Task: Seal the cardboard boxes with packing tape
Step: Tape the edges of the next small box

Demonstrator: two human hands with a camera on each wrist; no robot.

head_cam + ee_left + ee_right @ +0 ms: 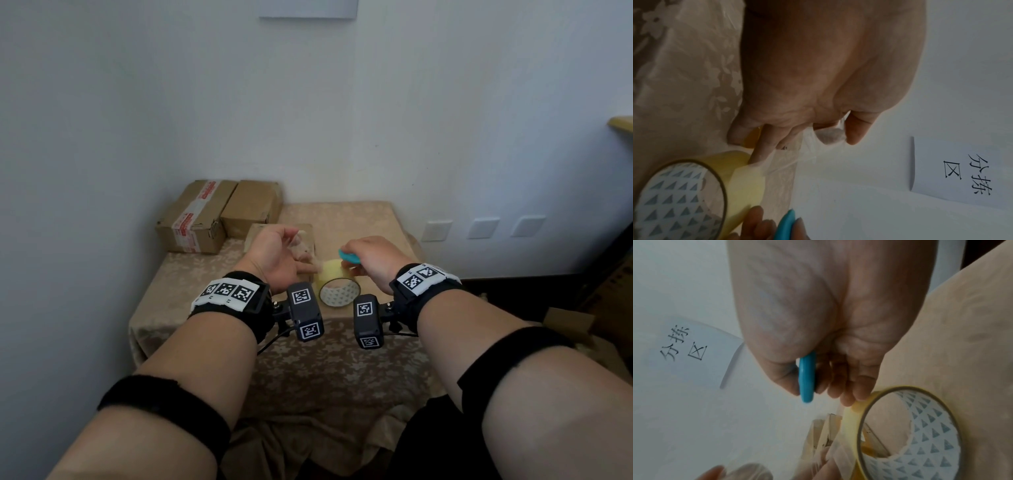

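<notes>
A roll of clear yellowish packing tape (339, 291) (694, 194) (910, 434) stands on edge on the cloth-covered table (342, 359). A strip of tape (785, 168) is pulled off it toward my left hand (301, 250) (818, 139), which pinches the crumpled free end between thumb and fingers. My right hand (352, 262) (818, 391) grips a flat blue cutter (347, 256) (807, 378) (786, 225) just above the roll, with one fingertip touching the roll's rim. A small cardboard box (260, 233) lies behind my left hand, mostly hidden.
Two larger cardboard boxes (195, 219) (250, 207) sit side by side at the table's back left corner against the wall; the left one carries red-printed tape. A paper sign (953, 170) hangs on the wall. More cardboard (568, 322) lies on the floor at right.
</notes>
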